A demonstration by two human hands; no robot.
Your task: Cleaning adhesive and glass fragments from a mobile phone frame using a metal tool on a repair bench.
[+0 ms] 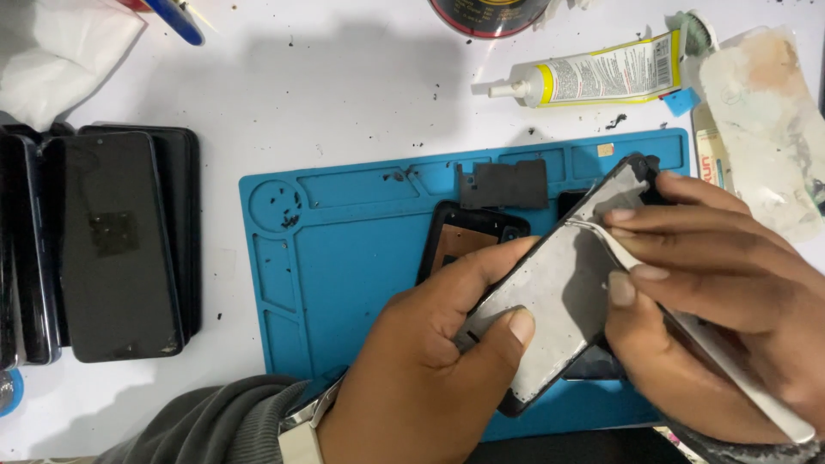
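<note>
**Two hands closed on a phone frame over a blue mat**

Several dark phones (116,245) lie stacked in a row at the left edge of the frame, on the white table (326,86). A crumpled white cloth (60,51) sits in the upper left corner. The blue work mat (344,249) fills the middle of the frame, with a dark phone back (460,236) and a small black plate (505,183) lying on its upper part.

The left hand (430,361) comes up from the bottom centre, in a grey sleeve with a watch at the wrist. It is closed on the phone frame (559,292): the thumb presses flat on the grey inner face near the lower end, and the fingers wrap behind the left edge. The frame is tilted, running from lower centre to upper right, raised above the mat.

The right hand (713,318) enters from the lower right. Its fingers are pinched shut on a thin metal pry tool (739,361), whose tip lies against the frame's upper part; the fingertips rest on the grey face.

A white glue tube (593,77) lies in the upper right.
</note>
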